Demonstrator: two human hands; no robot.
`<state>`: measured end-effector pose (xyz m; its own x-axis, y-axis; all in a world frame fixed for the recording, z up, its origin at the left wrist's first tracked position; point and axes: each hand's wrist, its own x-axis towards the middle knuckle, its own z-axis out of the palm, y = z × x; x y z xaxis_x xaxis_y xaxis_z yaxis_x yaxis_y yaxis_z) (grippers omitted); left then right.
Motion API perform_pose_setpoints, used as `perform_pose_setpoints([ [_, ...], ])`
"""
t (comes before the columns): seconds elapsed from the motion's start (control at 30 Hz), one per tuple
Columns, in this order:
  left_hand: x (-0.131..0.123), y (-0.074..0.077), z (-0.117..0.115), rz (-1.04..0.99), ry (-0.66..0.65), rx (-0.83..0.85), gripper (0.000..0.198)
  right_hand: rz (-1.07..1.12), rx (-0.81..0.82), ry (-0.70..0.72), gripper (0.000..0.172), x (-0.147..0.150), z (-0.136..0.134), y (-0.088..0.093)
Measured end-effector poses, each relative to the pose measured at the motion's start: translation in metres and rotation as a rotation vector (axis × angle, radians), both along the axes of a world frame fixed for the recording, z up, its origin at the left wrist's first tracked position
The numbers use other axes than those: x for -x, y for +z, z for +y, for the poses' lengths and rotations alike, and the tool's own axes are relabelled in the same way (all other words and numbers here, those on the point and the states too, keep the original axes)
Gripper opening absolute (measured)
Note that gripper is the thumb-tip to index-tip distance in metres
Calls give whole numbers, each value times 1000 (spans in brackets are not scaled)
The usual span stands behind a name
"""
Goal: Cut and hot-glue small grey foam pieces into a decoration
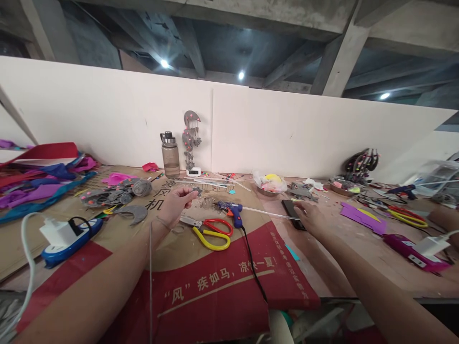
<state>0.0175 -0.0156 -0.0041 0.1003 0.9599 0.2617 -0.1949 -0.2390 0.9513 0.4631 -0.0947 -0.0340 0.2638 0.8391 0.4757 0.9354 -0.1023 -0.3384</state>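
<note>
My left hand (pixel 178 204) is closed in a pinch on a small grey felt piece (pixel 197 191), held above the cardboard. A thin grey cord (pixel 151 272) hangs down by my left wrist. At the right, my right hand (pixel 311 216) rests its fingers over a black phone (pixel 289 208) lying on the table. Between my hands lies a blue glue gun (pixel 235 213) with a clear glue stick in its back. Scissors (pixel 215 234) with red and yellow handles lie in front of it. A grey felt crescent (pixel 138 214) is left of my left hand.
A bottle (pixel 170 155) and a hanging grey felt ornament (pixel 191 136) stand by the white board. A blue power strip (pixel 71 241) is at left, a magenta one (pixel 416 253) at right. Colored felt (pixel 46 179) piles up at far left. Another person's hand (pixel 444 217) shows at the right edge.
</note>
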Motion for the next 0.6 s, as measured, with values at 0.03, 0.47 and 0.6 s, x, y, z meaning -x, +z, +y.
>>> perform_pose_setpoints([
  [0.03, 0, -1, 1, 3, 6, 3, 41, -35, 27, 42, 38, 4, 0, -2],
  [0.47, -2, 0, 0, -44, 2, 18, 40, -17, 458, 379, 44, 36, 8, 4],
  [0.6, -1, -1, 1, -20, 8, 3, 39, 20, 413, 153, 36, 21, 17, 8],
])
